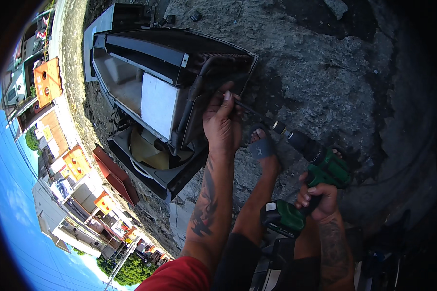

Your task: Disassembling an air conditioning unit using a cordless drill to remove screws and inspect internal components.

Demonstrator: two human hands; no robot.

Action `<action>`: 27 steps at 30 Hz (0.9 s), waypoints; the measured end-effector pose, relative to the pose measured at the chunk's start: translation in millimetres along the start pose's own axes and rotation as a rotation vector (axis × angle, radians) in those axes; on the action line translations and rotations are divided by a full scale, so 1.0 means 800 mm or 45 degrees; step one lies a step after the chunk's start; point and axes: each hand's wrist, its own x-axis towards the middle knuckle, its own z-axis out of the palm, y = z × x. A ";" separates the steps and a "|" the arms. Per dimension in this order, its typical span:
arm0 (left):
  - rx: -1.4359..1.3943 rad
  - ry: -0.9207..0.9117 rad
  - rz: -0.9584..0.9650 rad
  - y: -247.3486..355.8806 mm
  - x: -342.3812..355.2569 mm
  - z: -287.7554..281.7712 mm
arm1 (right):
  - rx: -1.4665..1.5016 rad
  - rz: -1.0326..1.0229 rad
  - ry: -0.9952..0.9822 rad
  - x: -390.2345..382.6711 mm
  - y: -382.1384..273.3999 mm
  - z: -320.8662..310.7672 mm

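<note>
My left hand point(223, 116) pinches the far end of a thin dark shaft point(255, 113) beside the coil and pipe side of a metal air-conditioner unit point(158, 102). Whether a small fastener is between my fingertips is too small to tell. The shaft runs from the chuck of a green and black cordless drill point(325, 169), whose grip my right hand point(320, 199) holds, its battery point(282, 218) at the base. A black housing with a beige round fan opening point(148, 148) sits below the unit in the picture, on its near side.
Rough concrete ground point(320, 77) surrounds the unit, with small dark parts point(195, 16) near it. My sandalled foot point(262, 148) is below the drill shaft. A red-brown metal panel point(114, 174) lies at the left. A sunlit street with buildings point(63, 145) curves along the left rim.
</note>
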 end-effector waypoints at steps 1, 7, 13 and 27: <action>-0.020 0.018 0.013 0.001 0.000 -0.002 | -0.031 -0.005 0.005 0.002 0.000 0.002; -0.078 0.001 0.026 -0.003 -0.001 -0.004 | -0.145 0.005 -0.028 0.001 -0.004 -0.004; -0.096 -0.022 0.016 -0.001 0.000 -0.006 | -0.109 0.006 -0.023 0.004 0.002 0.001; -0.415 0.133 0.002 -0.003 -0.003 0.001 | 0.020 0.071 -0.110 0.006 0.006 -0.001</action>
